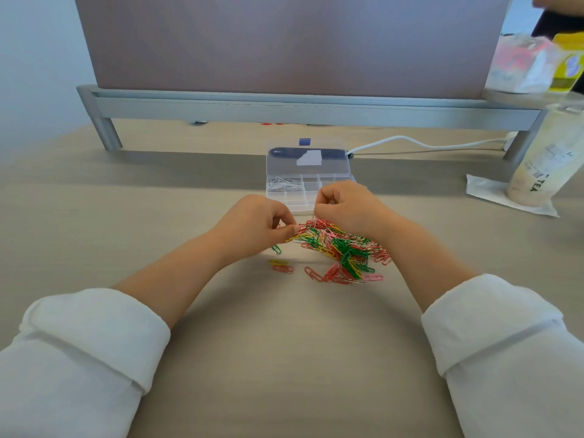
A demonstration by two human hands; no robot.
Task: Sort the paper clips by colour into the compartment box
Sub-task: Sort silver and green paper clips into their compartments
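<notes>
A heap of paper clips (343, 248) in red, pink, green, yellow and white lies on the desk before me. Behind it stands a clear compartment box (294, 197) with its lid open; white clips (282, 184) fill its far left compartment. My left hand (256, 221) has its fingers curled at the heap's left edge, fingertips pinched on a clip there. My right hand (347, 205) hovers over the heap's far side and pinches a thin white clip that hangs from its fingers. It hides part of the box.
A grey monitor stand (300, 105) spans the back, with a white cable (426, 143) beneath. A tea cup (543, 162) on a white napkin stands at the right. Loose clips (281, 266) lie near the heap's front. Another person's arm shows top right.
</notes>
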